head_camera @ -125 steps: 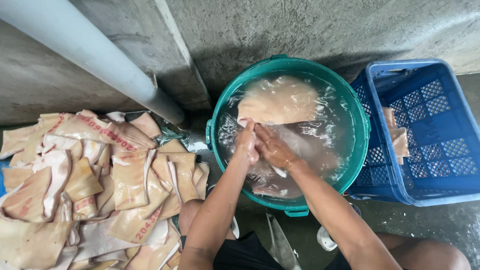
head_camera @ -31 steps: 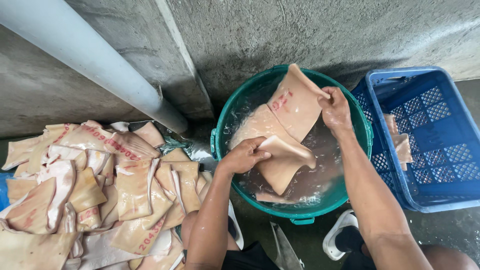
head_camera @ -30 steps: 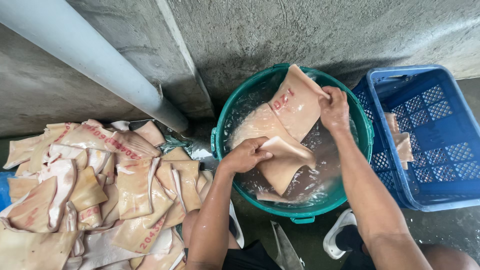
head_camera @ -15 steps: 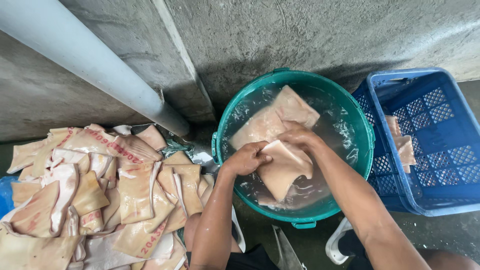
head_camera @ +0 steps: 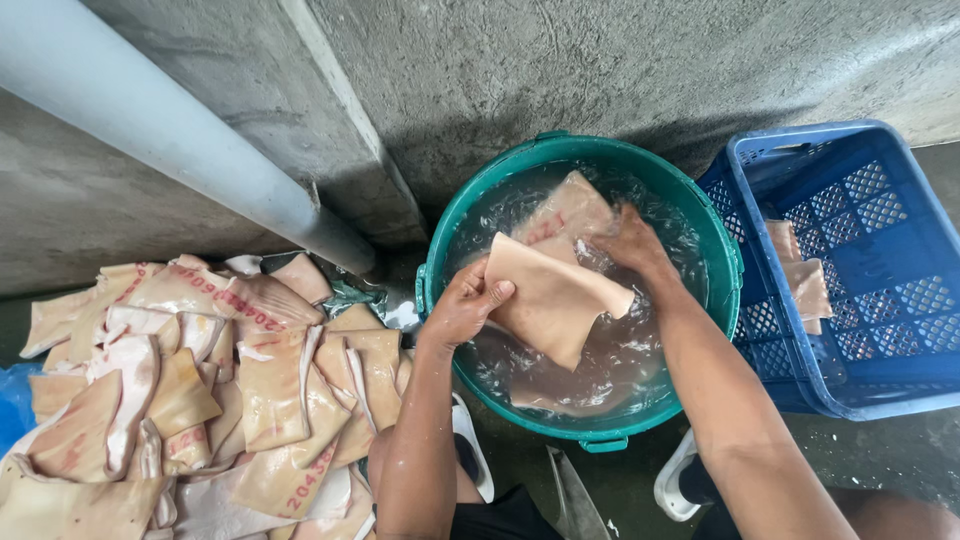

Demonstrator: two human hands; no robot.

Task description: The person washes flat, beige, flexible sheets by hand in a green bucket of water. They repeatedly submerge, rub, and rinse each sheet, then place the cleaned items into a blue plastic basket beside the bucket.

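Note:
A teal tub of cloudy water stands against a concrete wall. My left hand grips the left edge of a pale pink slab of pork skin, held just above the water. Over the tub's middle, my right hand presses on the far edge of that slab, next to a second slab with red stamps lying in the water. More skin shows under the surface at the near side.
A heap of stamped pork skin pieces lies on the floor at the left. A blue plastic crate at the right holds a few pieces. A grey pipe slants down the wall. White sandals show below.
My right hand came down from the tub's far right rim to the middle, lowering the stamped slab into the water. My left hand kept its hold on the folded slab.

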